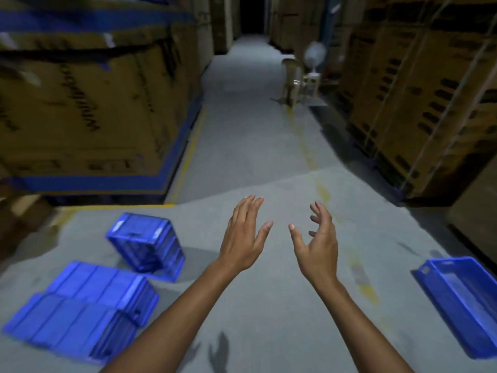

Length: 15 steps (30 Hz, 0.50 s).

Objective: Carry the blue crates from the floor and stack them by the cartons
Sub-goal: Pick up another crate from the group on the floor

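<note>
A uniform bright blue is seen on the ribbed plastic crates (146, 246). The tall brown cardboard cartons (94, 103) are printed with dark lettering and edged below by a blue band (88, 183). The grey concrete floor (255, 130) is marked with worn yellow painted lines (188, 157).

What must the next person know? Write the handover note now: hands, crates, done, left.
Left hand: open, holds nothing.
Right hand: open, fingers spread, holds nothing.
Crates, all on the floor: tilted crate left of the hands; rear overturned crate and front overturned crate at lower left; upright crate at right.
Done: no stack shows by the cartons.
Left: carry each crate over and stack it.
</note>
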{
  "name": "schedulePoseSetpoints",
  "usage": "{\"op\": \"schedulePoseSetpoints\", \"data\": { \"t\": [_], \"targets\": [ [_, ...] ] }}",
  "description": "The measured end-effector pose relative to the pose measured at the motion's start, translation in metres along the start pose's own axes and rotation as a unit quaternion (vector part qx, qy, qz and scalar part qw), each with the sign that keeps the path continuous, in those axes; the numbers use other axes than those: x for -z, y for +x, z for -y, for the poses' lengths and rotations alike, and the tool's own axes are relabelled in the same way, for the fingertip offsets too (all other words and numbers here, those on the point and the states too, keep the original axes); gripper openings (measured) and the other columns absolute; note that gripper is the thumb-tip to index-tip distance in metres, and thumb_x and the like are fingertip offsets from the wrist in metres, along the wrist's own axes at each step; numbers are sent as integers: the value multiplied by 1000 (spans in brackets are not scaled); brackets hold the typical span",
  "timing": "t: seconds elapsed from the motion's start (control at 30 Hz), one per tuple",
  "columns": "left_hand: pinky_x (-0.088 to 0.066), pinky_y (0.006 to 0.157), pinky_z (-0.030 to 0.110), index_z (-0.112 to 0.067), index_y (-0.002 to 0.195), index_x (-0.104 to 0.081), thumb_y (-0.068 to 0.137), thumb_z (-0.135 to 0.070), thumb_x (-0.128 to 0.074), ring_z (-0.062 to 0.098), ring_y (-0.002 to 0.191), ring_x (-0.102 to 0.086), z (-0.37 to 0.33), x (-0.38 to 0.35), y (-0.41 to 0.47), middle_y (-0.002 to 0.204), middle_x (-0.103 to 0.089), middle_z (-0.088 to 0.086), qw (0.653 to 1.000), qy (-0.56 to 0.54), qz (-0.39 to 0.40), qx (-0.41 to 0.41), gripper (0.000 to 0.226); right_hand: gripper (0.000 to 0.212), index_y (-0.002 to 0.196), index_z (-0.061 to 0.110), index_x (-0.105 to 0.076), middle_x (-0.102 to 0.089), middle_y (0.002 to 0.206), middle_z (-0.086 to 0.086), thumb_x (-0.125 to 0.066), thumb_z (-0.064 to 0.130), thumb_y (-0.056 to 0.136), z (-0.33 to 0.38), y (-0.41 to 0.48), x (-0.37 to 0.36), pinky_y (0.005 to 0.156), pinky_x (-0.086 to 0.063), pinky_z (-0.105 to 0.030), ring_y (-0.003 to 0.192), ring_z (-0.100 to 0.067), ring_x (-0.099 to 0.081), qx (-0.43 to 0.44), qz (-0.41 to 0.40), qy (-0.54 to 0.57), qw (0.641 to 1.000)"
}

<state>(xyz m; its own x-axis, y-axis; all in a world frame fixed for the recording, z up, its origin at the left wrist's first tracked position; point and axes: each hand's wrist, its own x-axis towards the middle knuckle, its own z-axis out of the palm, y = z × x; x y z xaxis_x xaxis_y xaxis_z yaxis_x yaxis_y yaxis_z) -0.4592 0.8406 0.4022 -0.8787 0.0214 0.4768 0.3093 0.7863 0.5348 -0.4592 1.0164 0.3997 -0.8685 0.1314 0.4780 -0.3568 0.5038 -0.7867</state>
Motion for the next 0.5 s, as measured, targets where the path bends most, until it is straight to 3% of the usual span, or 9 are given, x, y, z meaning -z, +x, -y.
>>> {"op": "schedulePoseSetpoints", "data": {
  "t": [0.3,0.5],
  "targets": [
    [-30,113,46,-16,145,-35,97,-53,-35,24,141,-29,117,184,-103,149,-39,6,987,77,-98,100,61,69,144,21,-31,-48,141,3,-69,29,86,141,-81,-151,91,-50,-47,120,-16,-51,76,115,78,987],
    [-32,112,41,-10,144,-38,96,-47,-38,25,136,-36,205,312,-182,145,-42,9,976,117,-136,126,60,69,143,23,-31,-50,138,1,-69,29,86,237,-154,-265,89,-50,-49,117,-20,-52,103,150,105,978]
  ]
}}
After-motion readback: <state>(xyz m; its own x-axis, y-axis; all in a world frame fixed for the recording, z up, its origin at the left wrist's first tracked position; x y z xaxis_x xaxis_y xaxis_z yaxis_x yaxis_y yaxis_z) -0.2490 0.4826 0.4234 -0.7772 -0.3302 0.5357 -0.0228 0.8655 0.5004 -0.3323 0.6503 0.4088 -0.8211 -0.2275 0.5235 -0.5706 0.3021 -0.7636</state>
